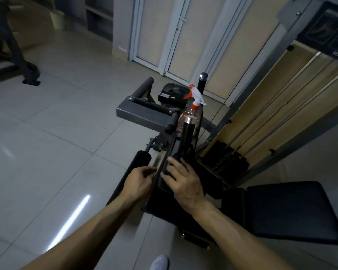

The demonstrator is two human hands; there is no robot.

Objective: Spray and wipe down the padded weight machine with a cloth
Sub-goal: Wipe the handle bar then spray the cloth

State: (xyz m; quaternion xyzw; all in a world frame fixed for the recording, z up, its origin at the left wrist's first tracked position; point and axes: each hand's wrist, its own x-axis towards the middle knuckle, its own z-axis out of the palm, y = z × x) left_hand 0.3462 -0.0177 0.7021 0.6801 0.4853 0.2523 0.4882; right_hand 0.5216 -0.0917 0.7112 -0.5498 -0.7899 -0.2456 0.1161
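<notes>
The weight machine has a black padded seat (289, 211) at the lower right and a black roller pad (142, 158) left of its frame. A clear spray bottle (191, 112) with a white and orange trigger stands on the machine behind a black handle with a chrome cap (187, 133). My right hand (183, 184) presses with spread fingers on a dark cloth (162, 185) draped over the frame below that handle. My left hand (139, 182) hovers just left of the frame with loosely curled fingers; I see nothing in it.
The weight stack (228, 160) and its guide rods stand inside a grey frame at the right. A grey footplate (144, 115) juts out to the left. Pale floor tiles (53, 143) spread to the left; white doors (176, 36) stand behind. A white shoe (160, 262) shows at the bottom.
</notes>
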